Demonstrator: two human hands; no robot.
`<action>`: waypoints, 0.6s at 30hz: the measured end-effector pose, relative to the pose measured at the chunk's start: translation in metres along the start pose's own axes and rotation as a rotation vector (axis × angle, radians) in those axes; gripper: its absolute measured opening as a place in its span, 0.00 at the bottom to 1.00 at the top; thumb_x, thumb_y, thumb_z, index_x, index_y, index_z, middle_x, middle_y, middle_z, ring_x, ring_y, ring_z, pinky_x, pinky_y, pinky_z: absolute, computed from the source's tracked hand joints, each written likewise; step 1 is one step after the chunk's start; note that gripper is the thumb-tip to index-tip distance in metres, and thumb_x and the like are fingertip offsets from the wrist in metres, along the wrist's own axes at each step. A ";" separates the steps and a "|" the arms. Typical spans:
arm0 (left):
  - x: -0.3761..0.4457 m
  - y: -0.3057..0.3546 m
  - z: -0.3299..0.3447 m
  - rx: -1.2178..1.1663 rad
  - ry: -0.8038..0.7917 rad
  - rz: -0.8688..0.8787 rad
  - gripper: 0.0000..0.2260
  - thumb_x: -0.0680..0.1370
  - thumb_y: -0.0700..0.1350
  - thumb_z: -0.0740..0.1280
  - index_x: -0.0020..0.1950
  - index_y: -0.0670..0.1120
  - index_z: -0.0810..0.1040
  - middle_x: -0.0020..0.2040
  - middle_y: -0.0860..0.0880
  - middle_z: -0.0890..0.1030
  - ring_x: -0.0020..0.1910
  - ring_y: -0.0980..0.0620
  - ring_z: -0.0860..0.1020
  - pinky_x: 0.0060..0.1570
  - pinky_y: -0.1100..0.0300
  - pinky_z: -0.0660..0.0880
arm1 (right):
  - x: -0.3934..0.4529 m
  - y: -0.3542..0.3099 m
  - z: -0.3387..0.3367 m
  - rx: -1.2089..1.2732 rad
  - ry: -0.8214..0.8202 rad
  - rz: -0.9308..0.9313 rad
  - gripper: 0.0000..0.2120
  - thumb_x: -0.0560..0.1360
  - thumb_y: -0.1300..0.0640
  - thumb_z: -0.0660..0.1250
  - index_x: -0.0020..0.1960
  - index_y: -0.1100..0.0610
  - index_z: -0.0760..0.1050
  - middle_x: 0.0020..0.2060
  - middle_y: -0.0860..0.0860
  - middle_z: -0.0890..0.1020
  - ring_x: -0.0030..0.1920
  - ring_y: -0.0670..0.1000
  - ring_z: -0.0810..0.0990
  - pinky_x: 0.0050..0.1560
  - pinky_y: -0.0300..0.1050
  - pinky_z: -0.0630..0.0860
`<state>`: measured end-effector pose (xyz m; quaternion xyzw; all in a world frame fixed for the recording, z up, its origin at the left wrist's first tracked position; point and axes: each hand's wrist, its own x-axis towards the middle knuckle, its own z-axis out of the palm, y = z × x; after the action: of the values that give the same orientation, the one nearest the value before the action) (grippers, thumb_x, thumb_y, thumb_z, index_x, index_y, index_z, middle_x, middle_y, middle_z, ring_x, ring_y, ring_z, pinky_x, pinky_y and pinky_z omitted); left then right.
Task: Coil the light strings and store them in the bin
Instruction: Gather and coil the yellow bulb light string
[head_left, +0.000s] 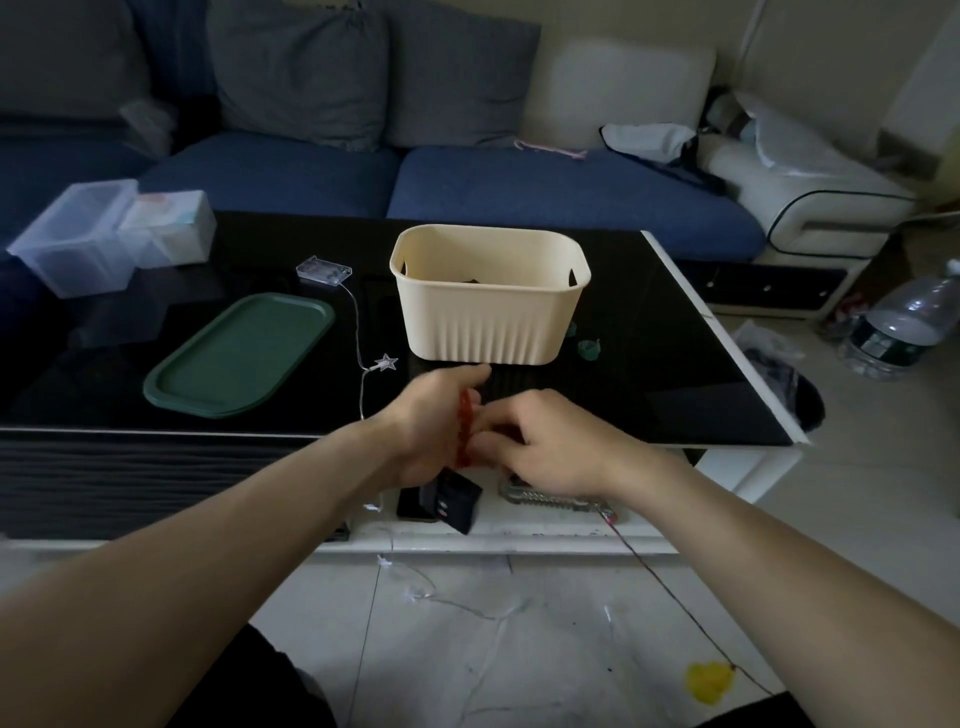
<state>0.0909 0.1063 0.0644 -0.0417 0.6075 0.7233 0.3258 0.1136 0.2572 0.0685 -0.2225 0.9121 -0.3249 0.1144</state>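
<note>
Two bare hands are meeting in front: the left hand (431, 421) is gripping one red coiled light string (464, 427), the right hand (545, 447) is pinching it, fingers curled. One cream ribbed plastic bin (488, 322) is standing just beyond them, one clear star-shaped light string (385, 362) lying left.

Dim, wide-angle warped, perhaps slightly blurred.

cream ribbed bin (488, 317) upright on black table; red light string (464, 431), seemingly coiled, between both hands
</note>
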 end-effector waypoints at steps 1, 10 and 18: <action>0.001 -0.003 0.002 0.032 -0.060 -0.010 0.20 0.83 0.54 0.53 0.42 0.42 0.73 0.36 0.42 0.74 0.32 0.46 0.74 0.36 0.56 0.71 | 0.000 0.002 -0.002 -0.005 0.053 -0.015 0.08 0.80 0.54 0.67 0.45 0.51 0.83 0.36 0.48 0.84 0.37 0.47 0.82 0.41 0.47 0.79; -0.001 -0.005 0.005 0.296 -0.148 -0.001 0.20 0.86 0.46 0.47 0.51 0.38 0.77 0.39 0.42 0.84 0.23 0.51 0.77 0.21 0.65 0.60 | -0.003 0.022 -0.016 0.081 0.256 -0.034 0.09 0.69 0.51 0.81 0.38 0.54 0.83 0.29 0.48 0.82 0.29 0.43 0.80 0.31 0.37 0.75; -0.002 0.005 -0.019 0.561 -0.378 -0.185 0.21 0.85 0.45 0.50 0.59 0.31 0.76 0.27 0.46 0.73 0.17 0.56 0.60 0.23 0.61 0.53 | -0.007 0.055 -0.038 0.144 -0.006 0.085 0.15 0.66 0.43 0.79 0.41 0.54 0.85 0.35 0.49 0.85 0.35 0.44 0.81 0.38 0.38 0.76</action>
<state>0.0839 0.0881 0.0651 0.1292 0.7052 0.4904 0.4955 0.0880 0.3192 0.0626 -0.1757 0.8945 -0.3840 0.1466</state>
